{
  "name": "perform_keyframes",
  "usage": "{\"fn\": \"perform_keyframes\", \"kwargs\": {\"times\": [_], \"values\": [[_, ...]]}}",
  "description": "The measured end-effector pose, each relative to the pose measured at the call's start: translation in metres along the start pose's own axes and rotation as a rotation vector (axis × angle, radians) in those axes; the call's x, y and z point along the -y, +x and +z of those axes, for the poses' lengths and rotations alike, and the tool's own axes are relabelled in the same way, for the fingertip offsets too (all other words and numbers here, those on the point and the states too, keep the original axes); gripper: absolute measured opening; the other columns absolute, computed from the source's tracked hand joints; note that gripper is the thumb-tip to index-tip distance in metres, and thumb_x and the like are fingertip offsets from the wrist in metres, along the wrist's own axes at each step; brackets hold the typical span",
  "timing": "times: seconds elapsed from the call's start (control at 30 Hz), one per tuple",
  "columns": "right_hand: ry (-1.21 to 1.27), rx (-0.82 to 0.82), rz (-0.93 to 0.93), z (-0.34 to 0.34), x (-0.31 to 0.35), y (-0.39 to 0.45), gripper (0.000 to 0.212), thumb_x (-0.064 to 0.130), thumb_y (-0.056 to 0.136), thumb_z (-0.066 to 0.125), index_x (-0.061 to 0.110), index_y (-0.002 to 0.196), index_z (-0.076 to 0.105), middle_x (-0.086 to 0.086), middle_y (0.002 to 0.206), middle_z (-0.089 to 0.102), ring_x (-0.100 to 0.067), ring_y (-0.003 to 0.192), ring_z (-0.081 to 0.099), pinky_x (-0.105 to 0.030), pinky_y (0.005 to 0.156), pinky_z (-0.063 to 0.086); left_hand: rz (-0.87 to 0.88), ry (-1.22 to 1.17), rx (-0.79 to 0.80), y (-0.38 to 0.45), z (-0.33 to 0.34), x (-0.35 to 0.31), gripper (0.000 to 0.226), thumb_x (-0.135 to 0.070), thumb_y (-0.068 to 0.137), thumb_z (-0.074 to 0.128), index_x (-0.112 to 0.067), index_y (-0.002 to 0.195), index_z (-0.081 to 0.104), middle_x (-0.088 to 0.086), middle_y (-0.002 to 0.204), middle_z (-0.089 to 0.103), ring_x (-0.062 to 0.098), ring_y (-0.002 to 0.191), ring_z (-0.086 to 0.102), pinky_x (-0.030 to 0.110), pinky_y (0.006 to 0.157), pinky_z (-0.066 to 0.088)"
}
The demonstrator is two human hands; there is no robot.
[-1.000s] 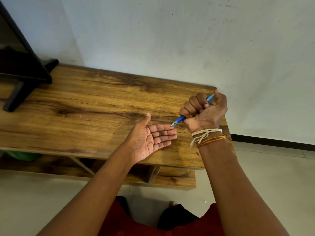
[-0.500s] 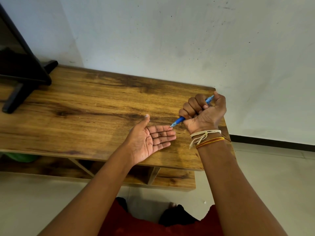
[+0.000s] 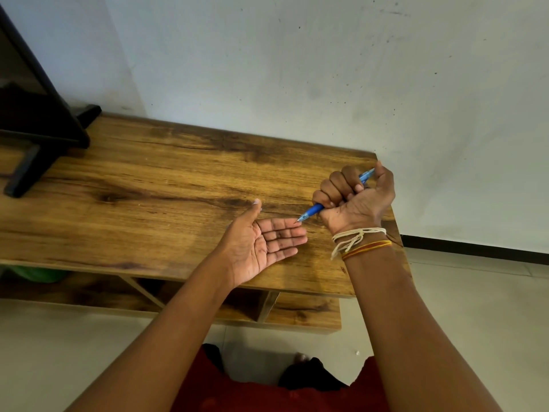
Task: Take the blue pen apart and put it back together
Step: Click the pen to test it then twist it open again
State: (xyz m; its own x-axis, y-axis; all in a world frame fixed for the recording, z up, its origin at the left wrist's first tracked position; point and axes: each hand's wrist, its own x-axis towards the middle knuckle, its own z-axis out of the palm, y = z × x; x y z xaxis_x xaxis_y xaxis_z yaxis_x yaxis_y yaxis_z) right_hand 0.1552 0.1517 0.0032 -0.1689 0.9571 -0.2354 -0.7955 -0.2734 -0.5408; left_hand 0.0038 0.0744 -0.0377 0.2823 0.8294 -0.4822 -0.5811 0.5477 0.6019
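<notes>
My right hand (image 3: pixel 355 200) is closed in a fist around the blue pen (image 3: pixel 313 211), with the thumb resting on the pen's top end. The pen slants down to the left, and its fine tip touches or nearly touches the fingertips of my left hand (image 3: pixel 261 242). My left hand lies open, palm up, fingers together and thumb raised, just above the wooden table (image 3: pixel 148 188). Most of the pen's barrel is hidden inside my right fist. The pen looks whole.
A black TV stand foot and screen (image 3: pixel 35 135) occupy the table's far left. The table's right edge is just beyond my right hand, near the white wall. A lower shelf (image 3: pixel 297 313) and something green (image 3: pixel 38 275) sit under the tabletop.
The pen tip has come slightly closer to my left fingertips, and a thin point now shows at its end. Both hands have otherwise stayed in place.
</notes>
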Motion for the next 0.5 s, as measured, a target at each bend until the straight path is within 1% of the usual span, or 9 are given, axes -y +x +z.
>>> {"fn": "perform_keyframes", "kwargs": {"times": [0.1,0.3,0.43,0.5], "values": [[0.026,-0.003,0.022,-0.0029,0.0004,0.0015,0.064,0.059,0.089,0.030,0.018,0.040,0.031,0.005,0.036,0.020,-0.010,0.034,0.015,-0.021,0.046,0.012,-0.005,0.004,-0.003,0.0009,0.0005,-0.0003,0.075,-0.057,0.097,0.024,0.005,0.107,0.066,0.025,0.111,0.069,0.033,0.103,0.068,0.035,0.082,0.057],[0.083,-0.009,0.042,-0.0070,-0.0002,0.0033,0.062,0.060,0.088,0.033,0.017,0.043,0.033,0.005,0.037,0.023,-0.010,0.034,0.018,-0.020,0.045,0.015,-0.007,-0.011,0.000,0.0012,-0.0003,-0.0002,0.074,-0.057,0.096,0.025,0.004,0.107,0.066,0.024,0.111,0.069,0.032,0.103,0.068,0.035,0.083,0.055],[0.111,-0.010,0.038,-0.0089,-0.0014,0.0050,0.054,0.058,0.088,0.035,0.016,0.054,0.038,0.005,0.042,0.027,-0.010,0.037,0.024,-0.021,0.045,0.020,-0.011,-0.045,0.011,0.0017,-0.0010,-0.0005,0.076,-0.058,0.095,0.027,0.002,0.100,0.073,0.024,0.112,0.069,0.032,0.104,0.068,0.036,0.082,0.055],[0.089,-0.044,0.018,-0.0090,-0.0024,0.0071,0.045,0.051,0.089,0.036,0.016,0.061,0.041,0.003,0.048,0.029,-0.012,0.042,0.028,-0.023,0.047,0.026,-0.010,-0.073,0.022,0.0018,-0.0019,-0.0012,0.075,-0.059,0.094,0.029,0.001,0.100,0.073,0.022,0.113,0.069,0.032,0.104,0.068,0.037,0.084,0.054]]}}
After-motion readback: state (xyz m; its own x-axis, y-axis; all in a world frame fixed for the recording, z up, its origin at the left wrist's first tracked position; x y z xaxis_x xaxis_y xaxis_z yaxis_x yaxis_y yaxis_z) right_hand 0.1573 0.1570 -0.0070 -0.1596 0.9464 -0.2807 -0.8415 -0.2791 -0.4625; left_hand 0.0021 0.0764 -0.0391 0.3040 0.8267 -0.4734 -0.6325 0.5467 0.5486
